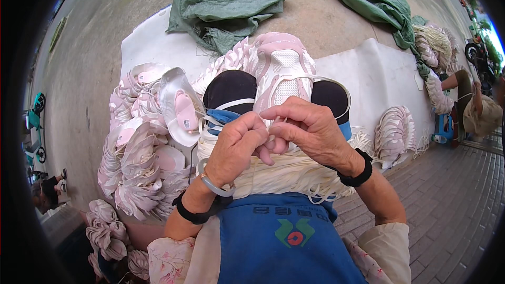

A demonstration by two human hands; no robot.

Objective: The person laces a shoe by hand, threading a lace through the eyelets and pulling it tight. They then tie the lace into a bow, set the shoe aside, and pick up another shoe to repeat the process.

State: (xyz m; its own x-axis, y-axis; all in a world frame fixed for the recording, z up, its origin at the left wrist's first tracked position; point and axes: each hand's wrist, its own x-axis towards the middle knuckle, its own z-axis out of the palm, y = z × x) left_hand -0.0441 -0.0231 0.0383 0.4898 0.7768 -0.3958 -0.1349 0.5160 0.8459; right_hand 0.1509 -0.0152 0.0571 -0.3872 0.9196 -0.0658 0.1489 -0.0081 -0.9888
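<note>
My left hand [235,144] and my right hand [314,132] meet in front of me, thumbs and fingers pinched together. Between them is a white shoelace [311,77], mostly covered by the fingers. One length of it loops out over the front of a pink and white shoe upper [284,62]. That upper stands just beyond my hands, between my two dark-covered knees [231,90]. Across my lap, beneath the hands, lies a thick bundle of cream laces [284,174]. A blue apron [286,231] covers my front.
Stacked pink and white shoe uppers [139,171] crowd the left, with another stack [394,134] at the right. Green sacks [229,2] lie beyond, by a white sheet [363,71]. At far right a person [476,108] sits near a blue stool [443,126].
</note>
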